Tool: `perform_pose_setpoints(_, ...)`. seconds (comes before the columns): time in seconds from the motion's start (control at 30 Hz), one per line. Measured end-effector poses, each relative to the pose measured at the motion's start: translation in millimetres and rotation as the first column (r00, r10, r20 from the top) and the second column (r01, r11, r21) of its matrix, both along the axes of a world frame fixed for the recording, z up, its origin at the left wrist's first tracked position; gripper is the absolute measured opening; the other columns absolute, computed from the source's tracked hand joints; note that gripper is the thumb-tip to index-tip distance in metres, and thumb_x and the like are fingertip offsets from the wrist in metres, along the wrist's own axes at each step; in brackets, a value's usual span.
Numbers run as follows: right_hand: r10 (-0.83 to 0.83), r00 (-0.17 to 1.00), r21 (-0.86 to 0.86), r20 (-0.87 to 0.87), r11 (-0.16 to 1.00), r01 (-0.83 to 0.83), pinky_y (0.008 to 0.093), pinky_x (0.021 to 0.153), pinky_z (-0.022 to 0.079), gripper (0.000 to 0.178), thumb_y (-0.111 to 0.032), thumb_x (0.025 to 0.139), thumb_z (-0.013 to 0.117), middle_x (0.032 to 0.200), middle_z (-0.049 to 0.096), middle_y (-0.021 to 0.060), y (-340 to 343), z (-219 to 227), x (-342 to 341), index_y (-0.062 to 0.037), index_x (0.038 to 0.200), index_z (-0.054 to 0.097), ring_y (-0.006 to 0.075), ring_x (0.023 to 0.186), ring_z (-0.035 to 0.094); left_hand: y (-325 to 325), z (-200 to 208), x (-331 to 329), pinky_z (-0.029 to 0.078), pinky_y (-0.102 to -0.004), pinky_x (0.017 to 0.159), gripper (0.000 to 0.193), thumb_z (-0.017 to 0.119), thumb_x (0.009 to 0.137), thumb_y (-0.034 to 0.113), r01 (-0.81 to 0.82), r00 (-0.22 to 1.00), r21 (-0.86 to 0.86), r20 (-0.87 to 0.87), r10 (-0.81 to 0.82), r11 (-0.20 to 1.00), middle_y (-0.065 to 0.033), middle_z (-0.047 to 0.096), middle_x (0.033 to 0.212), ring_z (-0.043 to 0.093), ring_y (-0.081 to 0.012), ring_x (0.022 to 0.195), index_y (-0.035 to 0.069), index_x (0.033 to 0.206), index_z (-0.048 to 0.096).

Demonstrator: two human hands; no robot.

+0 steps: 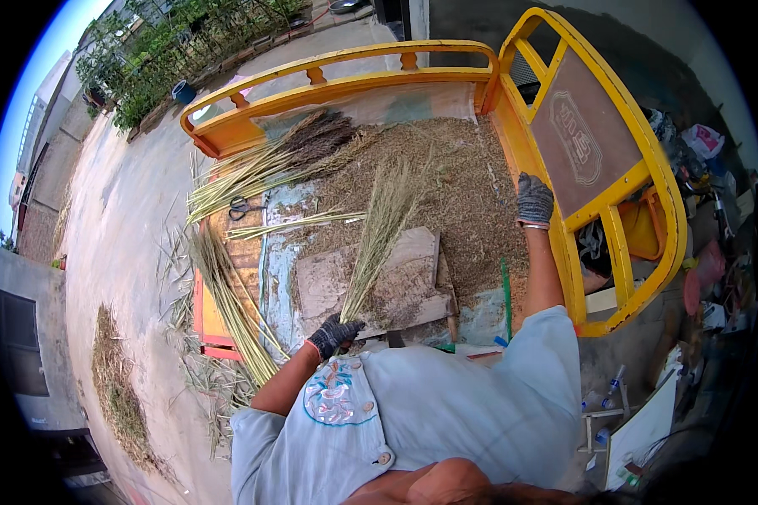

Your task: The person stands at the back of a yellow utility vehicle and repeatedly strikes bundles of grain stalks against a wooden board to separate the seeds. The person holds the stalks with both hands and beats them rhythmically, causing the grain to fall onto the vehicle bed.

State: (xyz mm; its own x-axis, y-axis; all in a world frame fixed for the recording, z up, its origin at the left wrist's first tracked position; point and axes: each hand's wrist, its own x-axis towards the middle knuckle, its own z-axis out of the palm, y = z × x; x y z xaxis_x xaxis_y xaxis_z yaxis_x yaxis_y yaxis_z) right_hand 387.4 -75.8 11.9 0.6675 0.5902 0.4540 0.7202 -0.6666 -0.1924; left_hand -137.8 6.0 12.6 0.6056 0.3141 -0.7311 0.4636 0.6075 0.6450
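A bunch of pale green broomcorn stalks (376, 244) is gripped near its cut ends by my left hand (335, 335), in a dark knitted glove. Its feathery heads fan out away from me over a wooden board (324, 273), which lies tilted among loose seeds. Out to the right, my gloved right hand (535, 200) is beside the yellow metal railing (514, 135), with its fingers curled. Whatever those fingers may hold is hidden. Loose seed and chaff (472, 181) cover much of the yellow-framed bed in front of me.
At the bed's far left lies a pile of broomcorn with dark heads (312, 145). Black-handled scissors (242, 208) rest near it. Another stalk bundle (227, 299) leans along the left edge. Stripped leaves (210, 379) litter the ground. Mixed clutter (707, 261) stands beyond the right panel.
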Motion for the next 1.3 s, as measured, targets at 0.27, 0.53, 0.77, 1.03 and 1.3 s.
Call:
perform_pose_setpoints(0.27, 0.357, -0.134, 0.349, -0.924, 0.934, 0.082, 0.0261, 0.042, 0.039, 0.02, -0.025, 0.078, 0.06, 0.056, 0.056, 0.0034, 56, 18, -186, -0.0064, 0.072, 0.064, 0.0119, 0.043, 0.048, -13, -24, 0, 0.04, -0.0287, 0.045, 0.022, 0.065, 0.077, 0.026, 0.198, 0.98, 0.401, -0.063, -0.189, 0.894, -0.0028, 0.053, 0.06, 0.049, -0.0124, 0.049, 0.005, 0.08, 0.057)
perform_pose_setpoints(0.53, 0.103, 0.704, -0.147, -0.702, 0.947, -0.286, 0.0331, 0.041, 0.038, 0.017, -0.021, 0.079, 0.057, 0.049, 0.05, 0.0091, 91, -106, -161, -0.0082, 0.071, 0.063, 0.0203, 0.04, 0.045, -25, -9, 1, 0.045, -0.0319, 0.058, 0.029, 0.065, 0.076, 0.026, 0.218, 0.973, 0.471, -0.175, -0.152, 0.855, -0.0072, 0.06, 0.067, 0.055, -0.0151, 0.061, 0.002, 0.091, 0.059)
perform_pose_setpoints(0.77, 0.292, -0.067, 0.154, -0.954, 0.67, 0.726, 0.0298, 0.036, 0.033, 0.024, -0.026, 0.08, 0.054, 0.05, 0.049, 0.0026, 77, -85, -70, -0.0101, 0.062, 0.055, 0.0148, 0.039, 0.043, -19, -17, -64, 0.047, -0.0304, 0.067, 0.037, 0.068, 0.076, 0.027, 0.237, 0.966, 0.479, -0.207, -0.154, 0.845, -0.0056, 0.063, 0.082, 0.058, -0.0155, 0.073, 0.002, 0.101, 0.059)
perform_pose_setpoints(1.03, -0.065, 0.781, -0.134, -0.621, 0.991, -0.024, 0.0361, 0.071, 0.048, 0.038, -0.034, 0.076, 0.062, 0.087, 0.065, 0.0139, 28, -69, -123, -0.0004, 0.093, 0.063, 0.0256, 0.079, 0.062, 2, 13, -25, 0.029, -0.0197, 0.039, 0.018, 0.056, 0.085, 0.025, -0.2, 0.974, -0.274, 0.049, 0.221, 0.941, 0.0035, 0.038, 0.055, 0.034, -0.0056, 0.043, 0.009, 0.078, 0.051)
perform_pose_setpoints(1.3, 0.431, -0.107, 0.443, -0.896, 0.883, -0.158, 0.0312, 0.051, 0.043, 0.027, -0.022, 0.074, 0.069, 0.065, 0.059, 0.0069, 19, -43, -310, 0.0023, 0.082, 0.06, 0.0155, 0.053, 0.053, 7, 8, 9, 0.033, -0.0244, 0.041, 0.02, 0.056, 0.084, 0.028, -0.089, 0.995, -0.161, 0.023, 0.094, 0.983, 0.0008, 0.048, 0.062, 0.04, -0.0086, 0.045, 0.008, 0.081, 0.053)
